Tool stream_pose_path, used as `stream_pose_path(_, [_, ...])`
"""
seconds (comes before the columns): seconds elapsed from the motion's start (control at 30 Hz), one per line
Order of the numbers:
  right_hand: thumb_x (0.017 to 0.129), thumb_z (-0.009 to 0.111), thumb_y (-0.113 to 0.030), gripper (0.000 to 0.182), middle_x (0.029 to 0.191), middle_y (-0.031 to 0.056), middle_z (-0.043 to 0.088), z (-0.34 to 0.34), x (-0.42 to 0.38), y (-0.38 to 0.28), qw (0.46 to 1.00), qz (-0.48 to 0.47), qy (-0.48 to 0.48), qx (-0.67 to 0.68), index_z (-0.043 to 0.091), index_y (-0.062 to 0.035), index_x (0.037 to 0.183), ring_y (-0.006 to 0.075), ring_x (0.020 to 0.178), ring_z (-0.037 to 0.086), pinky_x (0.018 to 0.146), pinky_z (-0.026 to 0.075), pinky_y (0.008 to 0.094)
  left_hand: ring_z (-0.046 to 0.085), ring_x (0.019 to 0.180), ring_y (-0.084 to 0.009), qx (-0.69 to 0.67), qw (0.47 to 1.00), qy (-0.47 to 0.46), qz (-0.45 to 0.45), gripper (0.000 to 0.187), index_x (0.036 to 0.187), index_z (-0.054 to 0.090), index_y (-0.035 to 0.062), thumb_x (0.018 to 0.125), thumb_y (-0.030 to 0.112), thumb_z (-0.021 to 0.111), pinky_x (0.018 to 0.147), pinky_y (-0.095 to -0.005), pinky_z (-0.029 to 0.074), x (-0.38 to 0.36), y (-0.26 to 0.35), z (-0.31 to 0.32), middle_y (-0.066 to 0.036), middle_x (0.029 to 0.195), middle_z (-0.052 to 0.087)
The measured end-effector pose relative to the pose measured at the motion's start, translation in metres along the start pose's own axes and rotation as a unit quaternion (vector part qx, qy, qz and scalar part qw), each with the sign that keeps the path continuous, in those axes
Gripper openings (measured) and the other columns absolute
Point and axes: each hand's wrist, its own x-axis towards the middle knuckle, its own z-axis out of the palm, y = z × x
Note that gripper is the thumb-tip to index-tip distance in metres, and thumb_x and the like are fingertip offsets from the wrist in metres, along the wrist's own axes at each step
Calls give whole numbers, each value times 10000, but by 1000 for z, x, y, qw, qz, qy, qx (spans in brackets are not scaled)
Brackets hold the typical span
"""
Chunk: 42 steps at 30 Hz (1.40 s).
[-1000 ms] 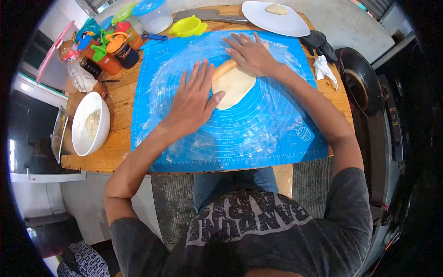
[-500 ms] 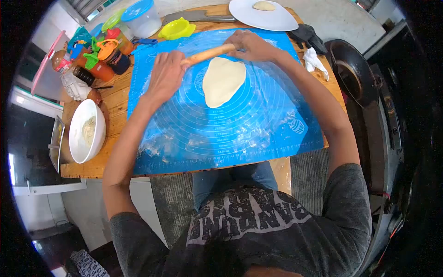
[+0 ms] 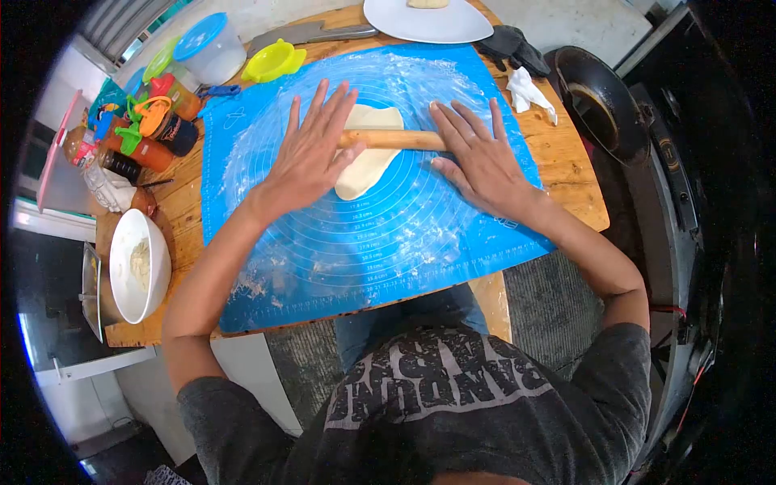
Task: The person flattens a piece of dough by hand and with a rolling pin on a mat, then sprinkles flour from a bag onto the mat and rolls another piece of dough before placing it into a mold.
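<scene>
A wooden rolling pin (image 3: 396, 140) lies across the upper part of a flat, irregular piece of dough (image 3: 362, 174) on the blue measuring mat (image 3: 347, 275). My left hand (image 3: 311, 153) rests over the pin's left end, fingers stretched forward and spread. Over the other end lies my right hand (image 3: 481, 158), its fingers also spread and not wrapped round the wood. Both palms cover the ends of the pin. White flour streaks the mat around the dough.
A white bowl (image 3: 115, 275) holding flour stands at the left edge, near several sauce bottles (image 3: 149, 153). Along the back are a lime-green dish (image 3: 275, 61), a cleaver (image 3: 303, 34) and a white plate (image 3: 428, 23). A black wok (image 3: 602, 105) sits to the right.
The rolling pin has come back toward me from beyond the dough and now lies on it. My hands have gone from curled round its ends to flat with fingers spread. The view has shifted slightly.
</scene>
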Motion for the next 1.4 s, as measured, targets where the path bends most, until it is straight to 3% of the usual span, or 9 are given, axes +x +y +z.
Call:
stream_pose_path(0.07, [996, 373, -437, 611, 1463, 195, 384, 4, 2, 2, 1000, 11, -16, -12, 388, 9, 1413, 367, 1384, 303, 1135, 70, 625, 57, 1476, -344, 8, 999, -34, -10, 611, 1530, 143, 70, 1018, 330, 351, 1165, -555, 49, 13, -11, 5, -148, 1591, 134])
stream_pose_path(0.33, [1003, 255, -528, 652, 1496, 204, 347, 20, 39, 43, 982, 54, -32, -177, 426, -57, 1419, 360, 1426, 241, 1138, 120, 589, 79, 1469, -360, 114, 992, 8, -46, 568, 1532, 189, 163, 1022, 369, 332, 1160, -566, 73, 69, -54, 51, -166, 1586, 140])
stream_pose_path(0.57, [1002, 363, -452, 537, 1478, 166, 382, 29, 61, 49, 987, 25, 36, -152, 410, -139, 1436, 352, 1388, 316, 1127, 205, 568, 109, 1465, -361, 95, 985, 45, -136, 609, 1522, 226, 154, 1005, 455, 340, 1154, -575, 94, 107, -70, 57, -184, 1565, 204])
stream_pose_path(0.67, [980, 434, -417, 480, 1426, 184, 440, 46, 49, 38, 999, -22, 11, -38, 488, -149, 1375, 375, 1335, 387, 1086, 270, 597, 115, 1464, -362, 67, 993, 86, -47, 612, 1499, 292, 133, 997, 477, 348, 1153, -577, 102, 95, -60, 52, -190, 1555, 230])
stream_pose_path(0.7, [997, 416, -405, 479, 1410, 167, 453, 39, 48, 33, 998, -3, 5, -64, 470, -106, 1367, 353, 1315, 412, 1095, 297, 509, 125, 1461, -363, 82, 992, 70, -58, 601, 1487, 318, 126, 998, 475, 349, 1152, -577, 104, 92, -61, 57, -189, 1553, 234])
stream_pose_path(0.83, [962, 528, -293, 333, 1275, 161, 524, 38, 60, 52, 995, -43, -7, 85, 537, -69, 1208, 351, 1159, 501, 966, 384, 479, 179, 1448, -363, 137, 985, 56, -82, 567, 1445, 399, 111, 1001, 461, 354, 1151, -577, 108, 84, -66, 58, -177, 1545, 262])
stream_pose_path(1.13, [889, 618, -219, 308, 1158, 126, 549, 27, 74, 50, 968, -157, 0, 198, 541, -82, 1155, 324, 1087, 512, 957, 389, 441, 249, 1427, -344, 117, 989, 89, -31, 490, 1451, 387, 140, 1008, 346, 407, 1152, -569, 120, 41, -14, 1, -153, 1507, 341])
stream_pose_path(1.33, [1019, 337, -401, 434, 1246, 132, 542, 36, 87, 50, 984, -54, 15, 170, 527, -111, 1279, 330, 1187, 472, 1032, 309, 497, 178, 1446, -361, 111, 988, 67, -79, 496, 1473, 342, 133, 1012, 308, 388, 1149, -573, 117, 28, -12, 16, -176, 1519, 307])
stream_pose_path(1.4, [1025, 271, -420, 491, 1407, 129, 477, 47, 80, 51, 995, -32, -5, 97, 489, -155, 1376, 319, 1336, 392, 1102, 229, 552, 149, 1450, -378, 103, 988, 58, -96, 500, 1481, 324, 127, 1015, 301, 370, 1147, -577, 110, 28, -9, 20, -193, 1529, 277])
